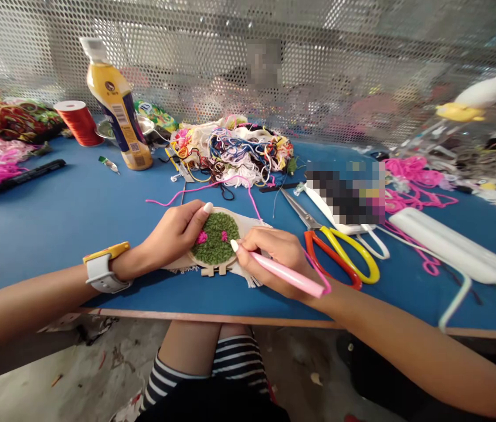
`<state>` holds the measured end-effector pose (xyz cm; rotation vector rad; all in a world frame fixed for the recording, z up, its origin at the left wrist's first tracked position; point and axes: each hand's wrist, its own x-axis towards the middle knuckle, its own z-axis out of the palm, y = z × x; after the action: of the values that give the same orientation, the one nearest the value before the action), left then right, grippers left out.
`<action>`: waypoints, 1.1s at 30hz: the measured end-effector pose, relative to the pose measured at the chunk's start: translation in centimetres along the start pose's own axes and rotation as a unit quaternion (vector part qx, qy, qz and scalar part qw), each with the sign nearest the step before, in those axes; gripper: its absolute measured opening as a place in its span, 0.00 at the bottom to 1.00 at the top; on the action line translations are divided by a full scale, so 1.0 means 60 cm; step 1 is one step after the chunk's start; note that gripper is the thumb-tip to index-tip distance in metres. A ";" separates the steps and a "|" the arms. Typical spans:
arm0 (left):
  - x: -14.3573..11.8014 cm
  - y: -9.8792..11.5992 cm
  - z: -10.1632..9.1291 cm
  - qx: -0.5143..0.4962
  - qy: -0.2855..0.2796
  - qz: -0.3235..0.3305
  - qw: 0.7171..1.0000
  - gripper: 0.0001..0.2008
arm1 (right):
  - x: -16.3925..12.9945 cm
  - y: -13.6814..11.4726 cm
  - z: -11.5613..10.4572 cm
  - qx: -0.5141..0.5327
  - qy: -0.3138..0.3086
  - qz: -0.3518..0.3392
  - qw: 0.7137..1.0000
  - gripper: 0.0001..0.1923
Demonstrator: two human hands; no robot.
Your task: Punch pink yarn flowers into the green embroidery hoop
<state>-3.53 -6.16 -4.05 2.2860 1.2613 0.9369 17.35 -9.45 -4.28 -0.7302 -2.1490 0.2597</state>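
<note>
My left hand [185, 227] grips the left rim of a round embroidery hoop, its thumb on top near the loops. Green yarn loops [217, 234] fill the hooped cloth, with two small pink patches [224, 236] among them. My right hand [274, 252] is closed around a pink punch needle pen [289, 274], at the hoop's right side; the pen's tip is hidden by the fingers. Pink yarn [325, 275] comes out of the pen's back end. White cloth [248, 274] with a frayed edge spreads beyond the hoop, whose wooden clamp [215, 271] faces me.
Scissors [340, 246] with red and yellow handles lie right of my right hand. Behind the hoop sits a tangled yarn pile [239, 152]. A drink bottle [118, 111] and red thread spool [78, 123] stand back left. A white device [450, 246] with cables lies at right.
</note>
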 end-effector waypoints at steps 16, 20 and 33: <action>-0.020 0.027 -0.007 0.026 0.028 0.078 0.996 0.13 | 0.003 0.013 0.022 -0.226 0.042 -0.246 0.942 0.17; -0.017 0.038 -0.015 0.027 -0.009 0.123 0.992 0.12 | 0.008 0.016 0.027 -0.258 0.067 -0.278 0.923 0.16; 0.004 -0.005 -0.003 -0.032 -0.014 0.015 0.999 0.18 | -0.002 0.017 -0.005 0.137 -0.001 0.118 0.983 0.12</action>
<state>-3.76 -5.79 -3.99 2.2673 1.1708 0.9378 18.09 -8.70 -4.58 -0.8201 -1.9748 0.6686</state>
